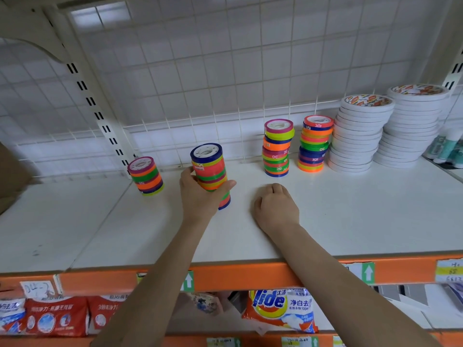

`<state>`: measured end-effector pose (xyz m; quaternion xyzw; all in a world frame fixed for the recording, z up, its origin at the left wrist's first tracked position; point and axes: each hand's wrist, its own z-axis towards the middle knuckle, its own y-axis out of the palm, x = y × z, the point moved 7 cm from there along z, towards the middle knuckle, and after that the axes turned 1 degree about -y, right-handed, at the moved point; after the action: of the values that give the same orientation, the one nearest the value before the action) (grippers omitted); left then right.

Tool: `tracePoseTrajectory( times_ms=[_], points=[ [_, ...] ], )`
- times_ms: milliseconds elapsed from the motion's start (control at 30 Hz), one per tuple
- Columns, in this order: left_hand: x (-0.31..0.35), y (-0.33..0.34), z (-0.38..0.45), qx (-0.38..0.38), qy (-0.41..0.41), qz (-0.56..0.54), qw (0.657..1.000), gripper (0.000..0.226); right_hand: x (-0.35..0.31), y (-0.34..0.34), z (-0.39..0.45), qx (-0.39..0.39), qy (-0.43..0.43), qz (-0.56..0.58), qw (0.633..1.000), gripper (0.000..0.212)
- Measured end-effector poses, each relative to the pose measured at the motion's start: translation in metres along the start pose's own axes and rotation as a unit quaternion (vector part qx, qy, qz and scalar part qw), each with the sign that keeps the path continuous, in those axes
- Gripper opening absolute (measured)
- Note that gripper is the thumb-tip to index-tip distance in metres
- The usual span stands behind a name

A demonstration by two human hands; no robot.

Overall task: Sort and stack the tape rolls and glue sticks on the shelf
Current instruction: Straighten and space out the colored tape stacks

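Note:
My left hand (199, 194) grips a tall stack of coloured tape rolls (210, 169) that stands on the white shelf (350, 209). My right hand (275, 206) rests on the shelf just to the right, fingers curled under, holding nothing. A shorter coloured stack (146, 176) stands to the left. Two more coloured stacks (276, 149) (314, 144) stand at the back. Right of them are two tall stacks of white tape rolls (358, 136) (413, 126). Glue sticks (448, 146) lie at the far right edge.
A wire grid panel (225, 71) backs the shelf, with a slotted upright (100, 113) at the left. The shelf's orange front rail (250, 274) carries price labels. Detergent bags (280, 309) lie on the shelf below. A brown cardboard piece (10, 176) shows at far left.

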<state>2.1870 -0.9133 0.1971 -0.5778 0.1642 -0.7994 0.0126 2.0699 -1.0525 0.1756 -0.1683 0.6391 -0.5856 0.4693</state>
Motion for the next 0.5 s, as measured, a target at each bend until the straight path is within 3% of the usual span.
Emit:
tracePoseTrajectory(
  times_ms=[267,500],
  points=[
    [0.027,0.001,0.016,-0.049,-0.019,-0.077,0.996,0.057,0.001,0.0,0.0,0.001,0.002,0.001,1.0,0.042],
    [0.024,0.003,0.021,-0.059,-0.034,-0.081,0.994,0.048,0.0,0.001,0.0,-0.003,-0.001,-0.002,1.0,0.043]
  ],
)
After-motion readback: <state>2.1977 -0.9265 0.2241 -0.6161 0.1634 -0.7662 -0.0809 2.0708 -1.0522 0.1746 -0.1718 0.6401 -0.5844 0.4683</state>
